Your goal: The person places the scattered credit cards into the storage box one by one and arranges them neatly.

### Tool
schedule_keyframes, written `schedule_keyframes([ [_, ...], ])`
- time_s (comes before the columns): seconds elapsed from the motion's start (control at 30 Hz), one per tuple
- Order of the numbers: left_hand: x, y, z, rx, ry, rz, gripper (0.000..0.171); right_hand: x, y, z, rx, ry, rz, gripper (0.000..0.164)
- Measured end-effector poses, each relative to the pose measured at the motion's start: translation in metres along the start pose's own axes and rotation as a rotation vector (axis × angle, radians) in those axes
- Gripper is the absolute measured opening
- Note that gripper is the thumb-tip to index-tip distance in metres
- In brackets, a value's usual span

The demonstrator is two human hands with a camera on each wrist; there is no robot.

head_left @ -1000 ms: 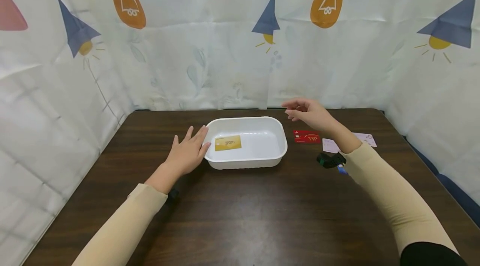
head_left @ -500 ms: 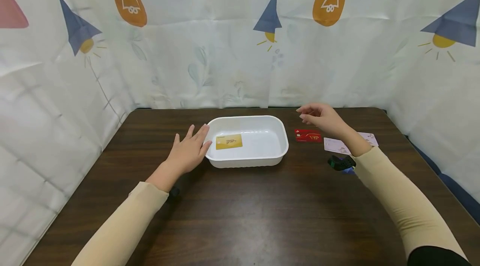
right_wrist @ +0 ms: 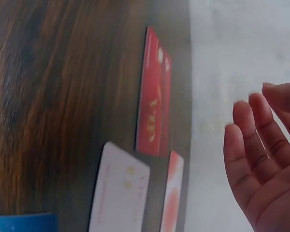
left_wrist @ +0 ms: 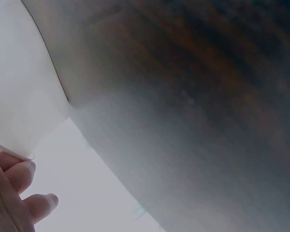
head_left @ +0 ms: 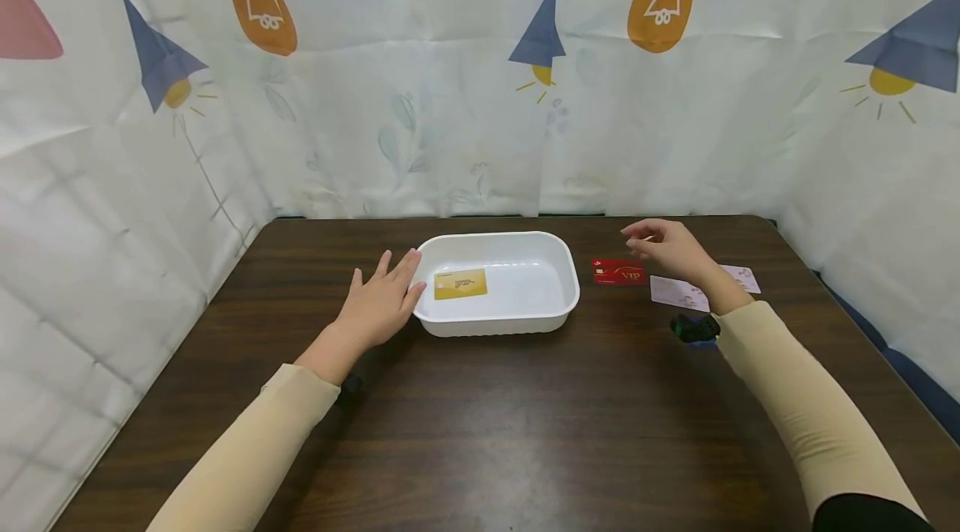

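My left hand (head_left: pixel 380 303) rests with spread fingers on the left rim of a white plastic basin (head_left: pixel 525 323). A gold card (head_left: pixel 461 283) lies flat in the basin's left half. My right hand (head_left: pixel 671 248) hovers, fingers loosely bent and holding nothing, above the cards on the right. Nearest to it is a red VIP card (head_left: pixel 618 272). Below the wrist lies a pale pink card (head_left: pixel 677 293). Another pale card (head_left: pixel 742 278) is partly hidden behind the wrist. A blue card (right_wrist: pixel 24 223) shows at the lower left corner of the right wrist view.
A dark wooden table (head_left: pixel 480 432) bears everything. White curtains (head_left: pixel 465 140) printed with lamps and bulbs hang behind it and at both sides. Black wrist cameras (head_left: pixel 693 328) sit under the sleeves.
My right hand has moved right, from near the basin's right corner to above the cards, and slightly lower. The left hand stays on the basin rim.
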State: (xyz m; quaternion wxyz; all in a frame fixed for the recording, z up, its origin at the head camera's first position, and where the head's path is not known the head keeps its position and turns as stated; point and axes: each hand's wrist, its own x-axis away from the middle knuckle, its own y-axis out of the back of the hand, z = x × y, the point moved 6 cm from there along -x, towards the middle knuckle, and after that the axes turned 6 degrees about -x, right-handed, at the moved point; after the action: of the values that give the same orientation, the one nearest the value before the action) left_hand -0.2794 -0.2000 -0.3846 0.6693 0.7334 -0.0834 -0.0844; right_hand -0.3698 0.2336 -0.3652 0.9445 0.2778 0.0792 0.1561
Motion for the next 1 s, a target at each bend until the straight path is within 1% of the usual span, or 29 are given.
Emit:
schedule_keyframes([
  [0.13, 0.000, -0.001, 0.000, 0.000, 0.001, -0.003, 0.067, 0.000, 0.002, -0.008, 0.005, -0.026, -0.003, 0.038],
  [0.27, 0.000, -0.001, 0.001, -0.003, 0.003, -0.002, 0.066, 0.000, 0.002, -0.014, 0.045, -0.060, 0.015, 0.039],
  [0.43, 0.000, -0.002, 0.001, -0.009, 0.002, -0.001, 0.066, -0.002, 0.004, -0.022, 0.117, -0.092, 0.047, 0.035],
  [0.6, 0.001, -0.001, 0.001, -0.001, 0.010, 0.001, 0.066, -0.004, 0.005, -0.030, 0.137, -0.140, 0.081, 0.032],
  [0.7, 0.001, -0.001, 0.002, -0.001, 0.013, 0.001, 0.066, -0.004, 0.004, -0.034, 0.158, -0.161, 0.115, 0.037],
  [0.87, 0.001, -0.001, 0.002, 0.000, 0.008, -0.004, 0.066, -0.004, 0.002, -0.039, 0.193, -0.187, 0.168, 0.050],
  [1.0, 0.001, -0.001, 0.001, 0.002, 0.004, -0.013, 0.066, -0.006, 0.000, -0.040, 0.201, -0.206, 0.214, 0.056],
])
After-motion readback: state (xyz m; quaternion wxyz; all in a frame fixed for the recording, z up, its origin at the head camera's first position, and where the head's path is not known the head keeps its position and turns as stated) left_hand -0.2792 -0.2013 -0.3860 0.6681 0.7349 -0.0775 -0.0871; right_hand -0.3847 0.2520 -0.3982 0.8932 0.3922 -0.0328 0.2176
